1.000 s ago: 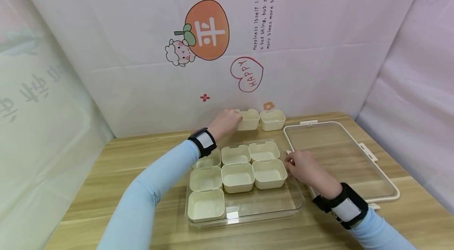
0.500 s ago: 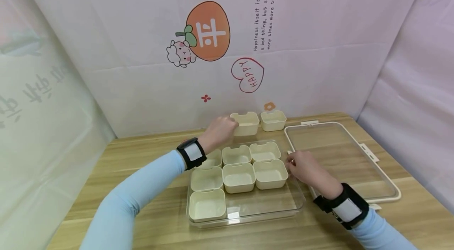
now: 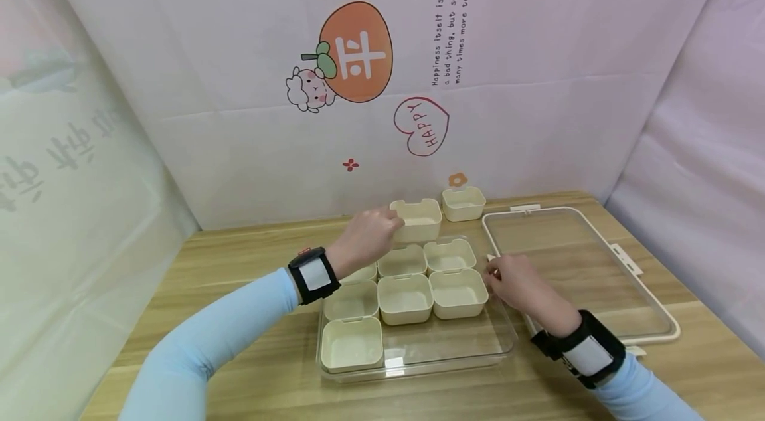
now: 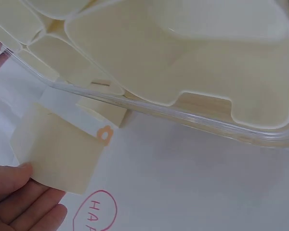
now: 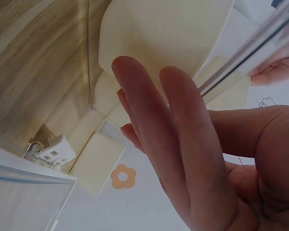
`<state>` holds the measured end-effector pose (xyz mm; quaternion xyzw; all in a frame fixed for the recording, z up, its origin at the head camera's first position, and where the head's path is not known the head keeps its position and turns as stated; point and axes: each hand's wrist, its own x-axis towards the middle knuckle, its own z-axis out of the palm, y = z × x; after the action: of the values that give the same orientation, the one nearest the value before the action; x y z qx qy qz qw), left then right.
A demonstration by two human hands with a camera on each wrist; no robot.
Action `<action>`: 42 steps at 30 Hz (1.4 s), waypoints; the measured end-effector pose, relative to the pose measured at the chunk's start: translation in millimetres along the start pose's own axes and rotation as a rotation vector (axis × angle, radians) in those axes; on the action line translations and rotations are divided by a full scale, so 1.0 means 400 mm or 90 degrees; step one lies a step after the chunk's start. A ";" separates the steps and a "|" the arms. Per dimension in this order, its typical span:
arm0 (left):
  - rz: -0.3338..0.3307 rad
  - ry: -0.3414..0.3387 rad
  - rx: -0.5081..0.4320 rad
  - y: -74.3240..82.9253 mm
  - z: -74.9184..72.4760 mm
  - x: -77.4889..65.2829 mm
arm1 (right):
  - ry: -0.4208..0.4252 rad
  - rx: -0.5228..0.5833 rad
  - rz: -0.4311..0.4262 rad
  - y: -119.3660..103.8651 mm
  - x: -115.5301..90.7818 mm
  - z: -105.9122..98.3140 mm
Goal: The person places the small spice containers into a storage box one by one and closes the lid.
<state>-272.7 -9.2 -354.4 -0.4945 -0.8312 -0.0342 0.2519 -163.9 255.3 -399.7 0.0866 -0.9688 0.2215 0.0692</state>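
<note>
My left hand (image 3: 367, 238) pinches the left edge of a small cream plastic bin (image 3: 420, 228), which has a notch in its rim. The bin hangs over the back edge of a clear plastic tray (image 3: 445, 348). In the left wrist view the thumb lies on the wall of the held bin (image 4: 58, 149), with the fingers under it. Cream bins (image 3: 405, 301) of the same kind sit in rows inside the tray. My right hand (image 3: 520, 285) holds the tray's right side; in the right wrist view the rim runs behind the fingers (image 5: 149, 106) toward the thumb.
Another cream bin (image 3: 463, 205) stands at the back of the wooden table (image 3: 239, 261), against a printed cloth (image 3: 239, 162). A clear lid (image 3: 586, 268) with a white frame and clips lies to the right of the tray. Cloth also hangs at both sides.
My left hand has brought the cream bin forward from the back of the table toward the tray, with the forearm drawing left. The right hand has stayed at the tray's side.
</note>
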 end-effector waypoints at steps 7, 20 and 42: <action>0.026 0.042 0.002 0.020 -0.019 -0.020 | -0.003 0.003 0.005 0.000 -0.001 0.001; 0.056 0.068 -0.017 0.046 -0.041 -0.070 | -0.001 0.001 0.006 0.001 -0.002 0.002; 0.100 0.123 0.011 0.112 -0.077 -0.149 | -0.020 0.009 0.021 0.002 -0.002 0.002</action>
<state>-200.2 -43.8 -363.3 -0.5500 -0.7622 -0.0544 0.3371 -163.5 255.8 -400.9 0.0747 -0.9696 0.2278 0.0499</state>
